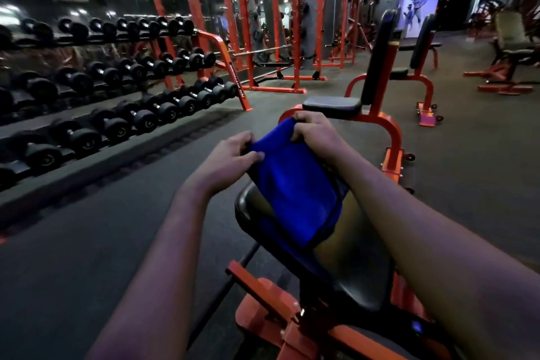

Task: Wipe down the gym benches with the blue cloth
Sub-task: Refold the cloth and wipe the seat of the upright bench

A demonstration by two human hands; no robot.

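The blue cloth (295,190) hangs in front of me, held up by its top edge with both hands. My left hand (230,155) pinches the cloth's left corner, and my right hand (315,128) grips the right corner, fingers curled over the edge. The cloth's lower part drapes onto the black padded bench (359,272) with an orange frame, directly below my arms. Beyond it stands a second bench (333,104) with an upright black backrest on the same kind of orange frame. The cloth hides part of the near pad.
A long dumbbell rack (117,96) runs along the left side. Orange squat racks (280,38) stand at the back. More benches (508,61) sit at the far right. Dark rubber floor (102,228) lies open to the left of the near bench.
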